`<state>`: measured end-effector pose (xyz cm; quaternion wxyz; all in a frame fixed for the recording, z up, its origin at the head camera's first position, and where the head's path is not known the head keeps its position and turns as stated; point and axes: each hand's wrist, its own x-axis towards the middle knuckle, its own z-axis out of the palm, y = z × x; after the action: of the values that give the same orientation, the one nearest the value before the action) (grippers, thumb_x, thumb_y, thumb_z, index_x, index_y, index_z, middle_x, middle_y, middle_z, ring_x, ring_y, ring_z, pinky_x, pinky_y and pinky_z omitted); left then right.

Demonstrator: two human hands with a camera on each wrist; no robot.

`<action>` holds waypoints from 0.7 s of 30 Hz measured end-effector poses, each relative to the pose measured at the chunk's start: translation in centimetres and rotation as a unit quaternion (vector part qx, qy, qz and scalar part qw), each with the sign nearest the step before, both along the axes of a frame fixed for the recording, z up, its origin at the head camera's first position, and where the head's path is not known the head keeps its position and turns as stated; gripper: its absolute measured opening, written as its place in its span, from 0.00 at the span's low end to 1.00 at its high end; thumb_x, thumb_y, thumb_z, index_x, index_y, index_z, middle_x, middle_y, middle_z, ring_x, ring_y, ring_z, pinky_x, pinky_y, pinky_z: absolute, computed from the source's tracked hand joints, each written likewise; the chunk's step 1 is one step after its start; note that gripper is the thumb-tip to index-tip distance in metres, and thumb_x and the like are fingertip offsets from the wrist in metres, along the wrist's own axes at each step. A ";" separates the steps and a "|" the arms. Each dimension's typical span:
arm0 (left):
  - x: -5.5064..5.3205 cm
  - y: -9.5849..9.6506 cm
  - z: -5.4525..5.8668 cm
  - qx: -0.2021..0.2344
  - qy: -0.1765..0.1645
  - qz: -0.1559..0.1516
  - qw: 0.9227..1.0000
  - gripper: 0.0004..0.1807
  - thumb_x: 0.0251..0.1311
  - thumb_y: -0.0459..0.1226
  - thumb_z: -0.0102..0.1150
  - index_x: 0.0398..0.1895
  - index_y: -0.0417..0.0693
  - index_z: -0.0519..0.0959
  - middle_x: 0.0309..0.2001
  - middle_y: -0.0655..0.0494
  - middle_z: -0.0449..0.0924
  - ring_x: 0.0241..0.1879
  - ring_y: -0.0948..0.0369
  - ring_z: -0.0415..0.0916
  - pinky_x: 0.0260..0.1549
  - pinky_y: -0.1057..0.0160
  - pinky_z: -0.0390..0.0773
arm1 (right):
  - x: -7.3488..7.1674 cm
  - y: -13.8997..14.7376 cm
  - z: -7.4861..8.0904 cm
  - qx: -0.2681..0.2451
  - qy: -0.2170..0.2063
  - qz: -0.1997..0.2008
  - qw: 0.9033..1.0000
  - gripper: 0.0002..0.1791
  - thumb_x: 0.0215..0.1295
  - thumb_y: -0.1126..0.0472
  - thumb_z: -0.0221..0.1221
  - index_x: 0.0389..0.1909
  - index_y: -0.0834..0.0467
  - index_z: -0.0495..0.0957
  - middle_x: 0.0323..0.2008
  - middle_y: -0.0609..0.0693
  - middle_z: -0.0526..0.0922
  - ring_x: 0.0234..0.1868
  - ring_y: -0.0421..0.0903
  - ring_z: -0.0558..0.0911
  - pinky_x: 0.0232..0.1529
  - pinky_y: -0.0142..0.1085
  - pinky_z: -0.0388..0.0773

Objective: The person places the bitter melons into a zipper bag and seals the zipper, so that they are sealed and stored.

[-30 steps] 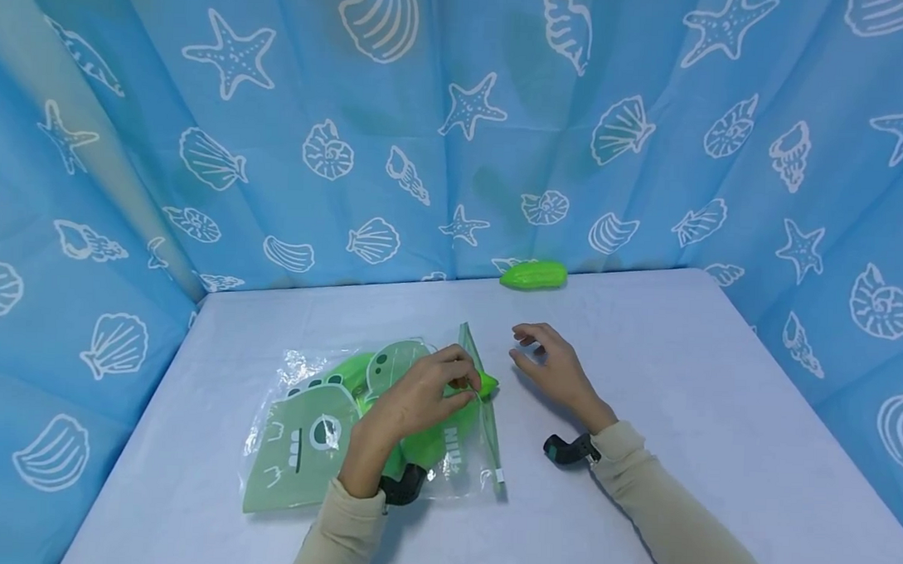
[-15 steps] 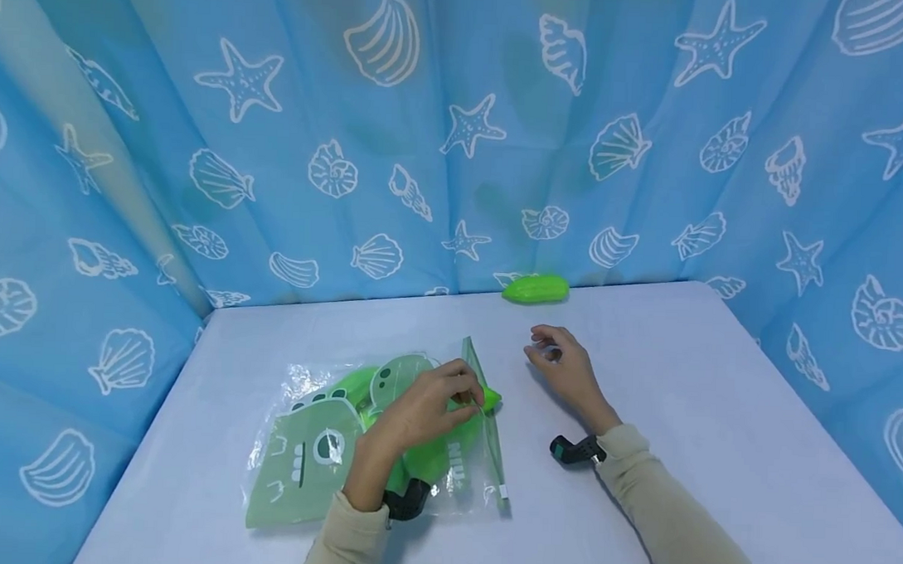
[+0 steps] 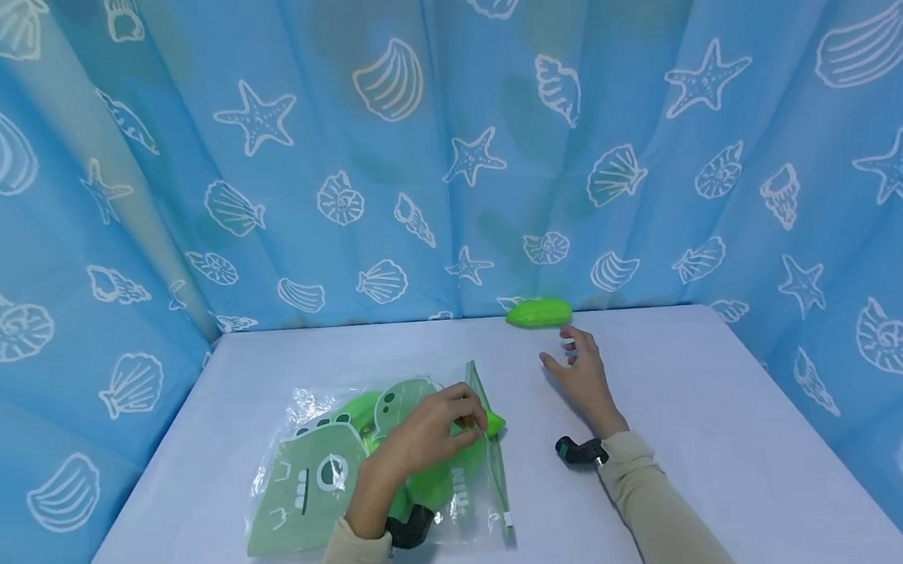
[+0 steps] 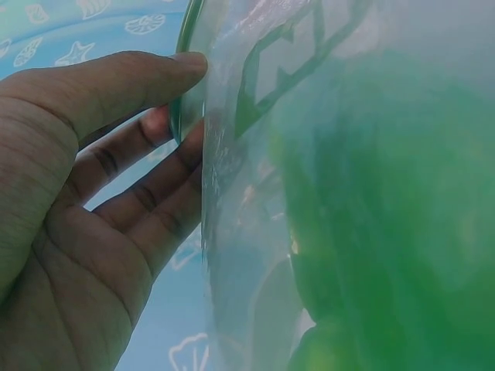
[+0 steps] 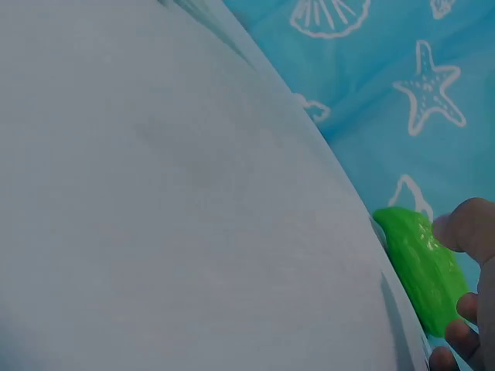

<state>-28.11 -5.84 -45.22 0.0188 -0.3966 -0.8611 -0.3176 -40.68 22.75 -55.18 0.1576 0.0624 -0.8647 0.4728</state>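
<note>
A clear zip bag (image 3: 294, 517) with a green cartoon monster print lies on the left half of the table, with bright green items inside. One pointed green tip (image 3: 495, 423) pokes out at its mouth. My left hand (image 3: 420, 430) pinches the bag's upper layer at the mouth; in the left wrist view the thumb (image 4: 131, 85) and fingers close on the bag's green edge (image 4: 186, 73). A glossy, ridged green vegetable (image 3: 540, 312), like a bitter melon, lies at the table's back edge. My right hand (image 3: 588, 378) reaches just short of it, fingers spread and holding nothing.
A white cloth covers the table (image 3: 643, 363). Blue curtains (image 3: 455, 191) with white shells and starfish hang along the back and both sides. A white slider (image 3: 508, 519) sits at the near end of the bag's zip strip.
My right hand has moved away from the bag toward the green vegetable at the back, its fingers opening wider. The left hand keeps its pinch on the bag. The head view has tilted up.
</note>
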 end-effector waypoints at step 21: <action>0.0 -0.5 0.0 0.003 -0.015 0.010 1.000 0.02 0.64 0.32 0.65 0.38 0.46 0.83 0.43 0.59 0.75 0.40 0.65 0.78 0.42 0.72 0.79 | -6.4 2.5 0.0 0.081 -0.024 -0.014 0.996 0.50 0.65 0.54 0.66 0.80 0.56 0.45 0.76 0.61 0.50 0.72 0.64 0.51 0.70 0.61 0.57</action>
<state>-28.09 -6.30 -45.22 0.0099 -0.3830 -0.8643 -0.3258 -47.08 25.30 -55.22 0.1376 0.0514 -0.9045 0.4004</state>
